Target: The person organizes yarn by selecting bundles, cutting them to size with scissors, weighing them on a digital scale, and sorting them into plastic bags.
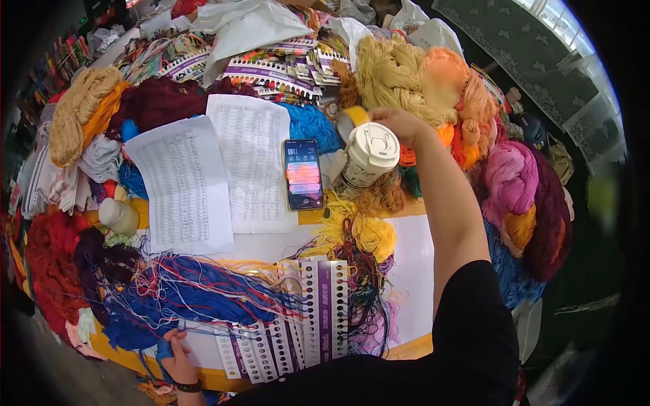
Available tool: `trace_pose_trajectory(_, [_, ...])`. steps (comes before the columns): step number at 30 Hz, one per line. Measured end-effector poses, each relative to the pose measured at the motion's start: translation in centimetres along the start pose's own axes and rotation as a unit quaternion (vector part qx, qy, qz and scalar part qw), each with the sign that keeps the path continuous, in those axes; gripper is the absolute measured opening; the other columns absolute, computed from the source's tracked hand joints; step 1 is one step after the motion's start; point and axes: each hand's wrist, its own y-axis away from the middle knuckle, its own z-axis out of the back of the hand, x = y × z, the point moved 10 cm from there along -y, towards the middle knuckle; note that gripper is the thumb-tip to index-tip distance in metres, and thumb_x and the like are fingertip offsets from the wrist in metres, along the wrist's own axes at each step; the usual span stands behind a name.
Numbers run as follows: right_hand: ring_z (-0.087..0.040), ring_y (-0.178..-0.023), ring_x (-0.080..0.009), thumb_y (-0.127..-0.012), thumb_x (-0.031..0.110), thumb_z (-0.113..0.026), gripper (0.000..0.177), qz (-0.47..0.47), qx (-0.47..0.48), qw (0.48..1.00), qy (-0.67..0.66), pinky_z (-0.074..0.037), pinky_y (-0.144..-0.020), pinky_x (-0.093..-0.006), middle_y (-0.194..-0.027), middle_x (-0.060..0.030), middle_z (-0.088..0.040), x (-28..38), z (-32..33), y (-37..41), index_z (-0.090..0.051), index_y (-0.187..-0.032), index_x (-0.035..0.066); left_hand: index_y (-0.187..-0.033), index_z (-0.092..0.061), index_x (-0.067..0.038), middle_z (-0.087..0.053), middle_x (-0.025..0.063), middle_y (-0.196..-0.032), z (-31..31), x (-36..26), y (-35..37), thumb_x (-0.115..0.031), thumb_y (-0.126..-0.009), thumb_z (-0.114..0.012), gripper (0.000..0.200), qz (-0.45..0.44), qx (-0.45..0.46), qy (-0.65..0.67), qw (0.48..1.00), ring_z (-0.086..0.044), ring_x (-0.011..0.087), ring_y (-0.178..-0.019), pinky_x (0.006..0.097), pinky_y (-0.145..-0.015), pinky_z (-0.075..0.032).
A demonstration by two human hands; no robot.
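Note:
At the front left edge of the table, my left hand (179, 360) has its fingers closed round a hanging strand of blue thread (164, 353). That strand runs up to a large blue hank (193, 294) crossed by red and white threads. My right hand (401, 127) reaches past a lidded paper cup (369, 154), with its fingertips at a roll of yellow tape (354, 119). The cup's lid partly hides those fingers. Punched thread cards (325, 308) with purple strips lie in front of me, with threads in some holes.
Two printed sheets (179, 183) and a phone (302, 174) with its screen lit lie mid-table. A small white bottle (118, 216) stands at left. Yarn piles surround the work area: red (54, 264), beige (389, 71) and pink (511, 179). Plastic bags (254, 30) lie at the back.

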Motion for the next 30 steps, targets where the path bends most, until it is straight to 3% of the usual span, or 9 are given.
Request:
trace_pose_trajectory(4, [-0.055,-0.074,-0.0027,-0.088,0.019,-0.064,0.016,0.044,-0.071,0.992,-0.092,-0.042,-0.061,-0.0181,-0.086,0.0038,-0.064,2.4,1.4,-0.7,-0.066,-0.100,0.008,-0.104,-0.059,0.000,-0.067,0.0053,-0.088,0.0,0.3,0.0,-0.021,-0.099,-0.043,0.027,0.001,-0.006,-0.006,1.000,-0.047,0.0073,-0.059,0.0205,-0.056,-0.038])
trace_pose_trajectory(7, [-0.062,-0.083,-0.0156,-0.087,0.021,-0.064,0.031,0.090,-0.116,0.973,0.180,-0.048,-0.074,-0.0302,-0.092,-0.0069,-0.068,3.3,0.8,-3.0,-0.064,-0.112,0.003,-0.105,-0.059,0.000,-0.067,0.0055,-0.088,0.0,0.2,0.0,-0.021,-0.099,-0.043,0.027,0.006,-0.008,-0.006,1.000,-0.046,0.0069,-0.059,0.0205,-0.055,-0.037])
trace_pose_trajectory(13, [-0.062,-0.089,-0.0333,-0.082,0.027,-0.063,0.029,0.107,-0.173,0.799,0.566,-0.049,-0.077,-0.0432,-0.094,-0.0156,-0.066,4.2,-1.0,-5.9,-0.067,-0.107,0.013,-0.105,-0.059,0.000,-0.066,0.0048,-0.087,0.2,0.7,0.1,-0.020,-0.098,-0.044,0.025,0.020,-0.021,-0.024,0.999,-0.044,0.0059,-0.058,0.0202,-0.054,-0.035])
trace_pose_trajectory(20, [-0.062,-0.085,-0.0360,-0.078,0.013,-0.066,0.037,0.206,-0.117,0.787,0.569,-0.049,-0.076,-0.0406,-0.090,-0.0177,-0.066,2.3,-2.4,-7.8,-0.063,-0.115,0.009,-0.106,-0.059,0.000,-0.065,0.0045,-0.087,0.3,1.1,0.2,-0.018,-0.098,-0.044,0.025,0.024,-0.028,-0.011,0.999,-0.044,0.0054,-0.058,0.0184,-0.055,-0.035])
trace_pose_trajectory(22, [-0.063,-0.088,-0.0346,-0.080,0.008,-0.066,0.049,0.416,-0.155,0.779,0.443,-0.049,-0.078,-0.0395,-0.100,-0.0191,-0.065,4.3,-2.9,-4.5,-0.054,-0.127,0.009,-0.106,-0.059,0.000,-0.065,0.0048,-0.087,0.3,0.8,0.2,-0.018,-0.099,-0.044,0.025,0.020,-0.026,-0.016,0.999,-0.044,0.0053,-0.058,0.0185,-0.055,-0.035])
trace_pose_trajectory(25, [-0.058,-0.109,-0.0232,-0.085,0.010,-0.061,0.045,0.100,-0.255,0.939,0.210,-0.045,-0.092,-0.0308,-0.119,-0.0172,-0.060,2.3,2.1,-2.0,-0.051,-0.129,0.005,-0.106,-0.059,0.000,-0.065,0.0046,-0.088,0.2,1.0,0.1,-0.017,-0.099,-0.043,0.024,0.015,-0.024,-0.016,0.999,-0.044,0.0048,-0.058,0.0184,-0.055,-0.035])
trace_pose_trajectory(26, [-0.059,-0.095,-0.0168,-0.088,0.013,-0.059,0.040,0.214,-0.341,0.903,0.150,-0.047,-0.084,-0.0308,-0.109,-0.0093,-0.063,1.7,4.7,-0.3,-0.053,-0.127,0.003,-0.107,-0.058,-0.001,-0.065,0.0043,-0.088,0.3,1.2,0.1,-0.016,-0.099,-0.043,0.023,0.017,-0.026,-0.013,0.999,-0.043,0.0043,-0.057,0.0182,-0.055,-0.035])
trace_pose_trajectory(28, [-0.059,-0.095,-0.0162,-0.090,0.014,-0.058,0.035,0.124,-0.350,0.929,-0.014,-0.047,-0.086,-0.0317,-0.104,-0.0071,-0.064,-0.3,5.1,4.4,-0.057,-0.123,0.003,-0.105,-0.059,0.000,-0.065,0.0046,-0.087,0.2,0.4,0.1,-0.018,-0.098,-0.044,0.024,0.009,-0.025,-0.006,1.000,-0.044,0.0059,-0.059,0.0193,-0.056,-0.036])
trace_pose_trajectory(30, [-0.056,-0.111,-0.0199,-0.091,0.014,-0.056,0.041,0.161,-0.293,0.927,-0.168,-0.044,-0.093,-0.0340,-0.114,-0.0095,-0.060,-0.3,2.6,8.9,-0.049,-0.130,0.005,-0.104,-0.059,0.000,-0.065,0.0050,-0.086,0.1,0.0,0.2,-0.020,-0.098,-0.044,0.026,0.007,-0.025,0.003,1.000,-0.046,0.0074,-0.060,0.0203,-0.056,-0.037])
